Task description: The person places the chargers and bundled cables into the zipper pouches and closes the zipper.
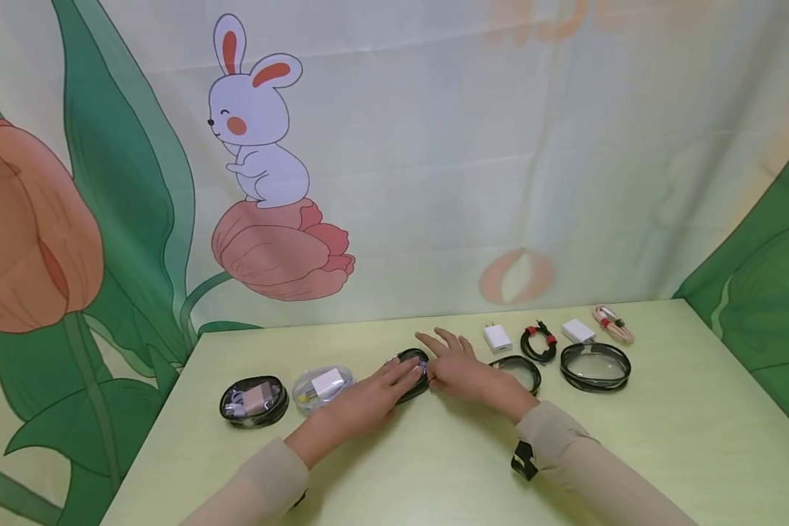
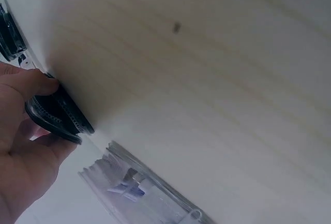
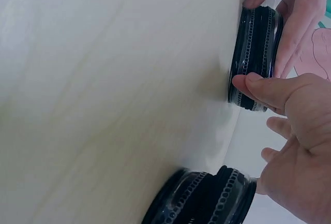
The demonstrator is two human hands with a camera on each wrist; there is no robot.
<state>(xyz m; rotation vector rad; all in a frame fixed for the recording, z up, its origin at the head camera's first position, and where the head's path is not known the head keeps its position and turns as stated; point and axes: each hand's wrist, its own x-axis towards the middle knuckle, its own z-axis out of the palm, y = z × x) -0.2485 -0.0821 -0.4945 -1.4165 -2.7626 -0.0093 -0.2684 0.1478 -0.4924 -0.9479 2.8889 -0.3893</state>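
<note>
A small oval zippered pouch (image 1: 408,356) with black edging and a clear top lies between both hands on the table; some contents show through, partly covered by fingers. My left hand (image 1: 378,394) lies across its top, and in the left wrist view the thumb and fingers grip the pouch (image 2: 67,113) from opposite sides. My right hand (image 1: 460,374) is at the pouch's right end. There, in the right wrist view, its thumb and forefinger pinch at the zippered side of the pouch (image 3: 253,53), with the other fingers spread. The zipper pull is hidden.
Leftward are a black-edged pouch (image 1: 255,402) with a pinkish charger and a clear pouch (image 1: 302,402) holding a white charger. Rightward stand two black-edged pouches (image 1: 532,372), (image 1: 595,367). Behind them lie white chargers (image 1: 497,338), a black cable (image 1: 538,343) and a pink cable (image 1: 613,325).
</note>
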